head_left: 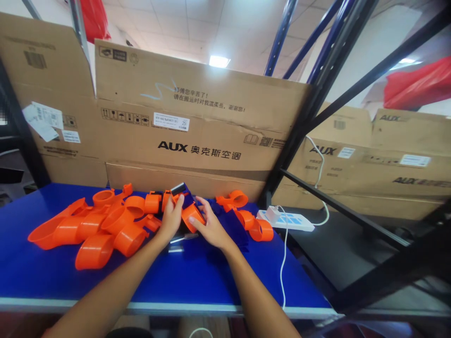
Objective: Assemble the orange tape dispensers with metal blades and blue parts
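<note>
Both of my hands meet over the far middle of a blue table. My left hand and my right hand are both closed on one orange looped strap that has a dark blue piece and a small dark clip at its top. A pile of orange looped straps lies just left of my left hand. A smaller group of orange straps lies right of my right hand, on some dark blue fabric.
Large brown cardboard boxes stand along the table's far edge. A white power strip with a white cable sits at the table's right end. Dark metal shelf posts rise on the right. A thin metal tool lies under my hands.
</note>
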The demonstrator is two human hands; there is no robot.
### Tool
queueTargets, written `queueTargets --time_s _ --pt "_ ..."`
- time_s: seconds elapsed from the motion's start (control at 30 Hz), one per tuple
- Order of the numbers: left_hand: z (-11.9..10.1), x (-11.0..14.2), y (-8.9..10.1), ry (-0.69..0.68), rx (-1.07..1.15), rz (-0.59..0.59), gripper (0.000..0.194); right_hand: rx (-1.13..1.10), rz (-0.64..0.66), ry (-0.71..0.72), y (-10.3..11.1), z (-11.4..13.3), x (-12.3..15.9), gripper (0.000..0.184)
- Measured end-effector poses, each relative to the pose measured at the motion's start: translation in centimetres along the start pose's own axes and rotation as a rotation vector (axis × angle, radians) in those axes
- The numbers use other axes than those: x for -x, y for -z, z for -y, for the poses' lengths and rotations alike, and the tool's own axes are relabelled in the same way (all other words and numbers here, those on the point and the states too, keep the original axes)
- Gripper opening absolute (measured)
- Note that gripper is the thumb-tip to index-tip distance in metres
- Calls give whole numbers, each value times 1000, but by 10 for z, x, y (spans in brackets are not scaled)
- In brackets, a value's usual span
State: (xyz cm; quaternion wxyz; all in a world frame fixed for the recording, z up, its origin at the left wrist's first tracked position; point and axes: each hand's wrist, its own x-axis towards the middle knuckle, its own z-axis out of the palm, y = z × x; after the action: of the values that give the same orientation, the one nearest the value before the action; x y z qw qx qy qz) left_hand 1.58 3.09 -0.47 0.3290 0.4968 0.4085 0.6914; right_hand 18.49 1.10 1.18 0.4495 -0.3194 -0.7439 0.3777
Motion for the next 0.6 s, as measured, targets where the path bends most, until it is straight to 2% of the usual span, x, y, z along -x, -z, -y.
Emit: queueTargets --time_s 0.13,0.2,0.23,0.27,0.33,0.4,0.43,0.5,0.6 --pt "-15 16 2 5 -156 116 57 -146 -128 -136 1 1 -4 65" --pt "-30 20 13 -25 -255 158 73 -237 -197 -192 1 2 -6 61" --pt "-39 18 23 -60 -331 183 86 -284 -229 -212 1 2 -7 60" --pt "-49 13 36 -161 -574 255 93 -331 -253 -229 0 3 -8 58" --pt "-68 -6 68 -293 -962 343 92 -418 -269 -266 -3 4 -10 55" --pt "-82 -34 104 -249 -1222 404 84 -502 -237 -315 -9 5 -12 50" --pt "-85 -49 121 -173 -1304 429 82 -546 -216 -349 -12 6 -13 47" --pt "-87 -72 150 -99 -1328 457 74 -631 -177 -448 -19 6 -18 44" --pt "-79 -87 172 -49 -1289 523 57 -694 -127 -586 -28 5 -29 47"
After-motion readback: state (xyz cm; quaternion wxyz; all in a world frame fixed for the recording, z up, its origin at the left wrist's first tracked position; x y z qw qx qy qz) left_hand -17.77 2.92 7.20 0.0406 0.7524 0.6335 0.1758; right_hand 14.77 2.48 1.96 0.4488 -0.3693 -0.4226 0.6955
